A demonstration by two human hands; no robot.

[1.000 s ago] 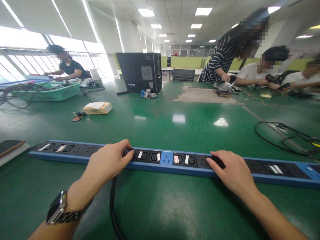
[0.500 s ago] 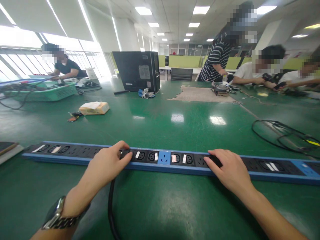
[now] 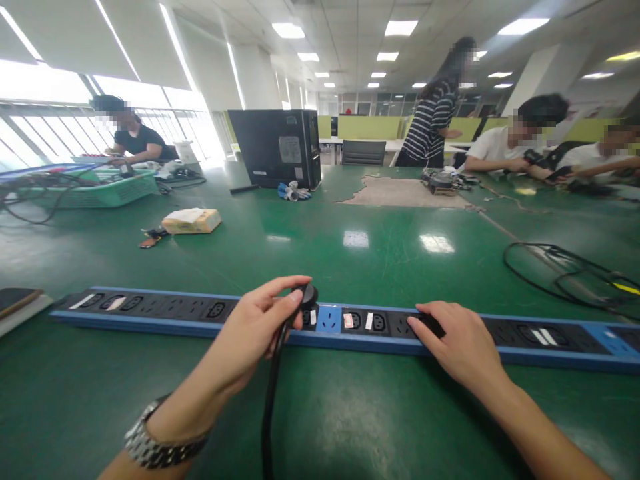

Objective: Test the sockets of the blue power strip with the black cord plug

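Note:
A long blue-and-black power strip (image 3: 270,333) lies across the green table in front of me. My left hand (image 3: 265,313) is closed, pinching a round black plug (image 3: 311,295) just above the strip, left of the blue socket (image 3: 329,319). From the plug a thick black cord (image 3: 269,413) hangs down over the near side of the strip. My right hand (image 3: 460,337) grips the strip right of the middle, its fingers over the top; what lies beneath the palm is hidden. White paper labels (image 3: 369,321) mark several sockets.
A black computer case (image 3: 275,147) stands at the back, with gloves (image 3: 294,192) beside it. On the left are a yellow tissue pack (image 3: 191,221) and a green basket (image 3: 110,190) with cables. A black cable (image 3: 555,267) lies coiled at right. Several people are around the table.
My left hand has moved right and lifted the plug off the strip, with its cord following. My right hand stays in place. The standing person in stripes has straightened up.

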